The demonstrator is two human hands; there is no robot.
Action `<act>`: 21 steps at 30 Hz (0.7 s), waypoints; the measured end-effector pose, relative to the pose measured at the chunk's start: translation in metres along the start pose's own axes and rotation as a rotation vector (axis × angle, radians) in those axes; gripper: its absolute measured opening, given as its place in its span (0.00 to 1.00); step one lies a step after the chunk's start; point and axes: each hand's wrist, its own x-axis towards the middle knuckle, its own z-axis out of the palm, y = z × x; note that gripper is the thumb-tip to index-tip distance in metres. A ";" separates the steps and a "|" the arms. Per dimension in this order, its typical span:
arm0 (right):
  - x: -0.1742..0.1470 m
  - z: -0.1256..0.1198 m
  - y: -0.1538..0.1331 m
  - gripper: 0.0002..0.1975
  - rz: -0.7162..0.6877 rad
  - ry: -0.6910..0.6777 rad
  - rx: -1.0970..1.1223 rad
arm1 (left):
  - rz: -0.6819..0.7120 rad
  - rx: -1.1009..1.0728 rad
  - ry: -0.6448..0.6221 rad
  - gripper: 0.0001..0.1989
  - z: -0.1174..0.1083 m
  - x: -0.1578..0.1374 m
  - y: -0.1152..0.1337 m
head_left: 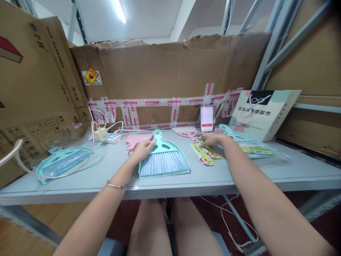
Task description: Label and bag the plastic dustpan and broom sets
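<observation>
In front of me on the table lies a teal dustpan point(185, 170) with a teal hand brush point(165, 161) nested in it, pale blue bristles towards me. My left hand point(144, 152) grips their left side below the handle. My right hand point(210, 139) is over several yellow-green printed cards point(204, 155), its thumb and forefinger apart, fingertips near the top card; whether they touch it is unclear. Between the hands, further back, rests a pink hand brush point(188, 133) with pale bristles. A pink dustpan point(137, 139) lies behind my left hand.
A bagged teal dustpan set point(64, 161) lies left; another bagged set point(247, 140) with a yellow-green card is right. A phone point(207, 119) stands at the back. Nearby are a power strip point(110, 138) with cables, a white printed box point(262, 115) and tall cardboard point(165, 71).
</observation>
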 end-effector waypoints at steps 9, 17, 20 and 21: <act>0.011 -0.005 0.010 0.29 0.128 0.005 0.001 | -0.010 -0.001 -0.034 0.19 0.001 0.000 0.000; 0.007 -0.005 0.012 0.04 0.068 0.302 0.301 | -0.027 -0.061 -0.018 0.19 0.001 0.001 -0.002; -0.002 -0.013 0.001 0.06 -0.017 0.431 0.532 | -0.048 -0.096 0.030 0.19 0.000 0.000 -0.001; -0.006 -0.015 -0.005 0.07 -0.062 0.454 0.624 | -0.057 -0.111 0.052 0.19 0.000 0.000 -0.001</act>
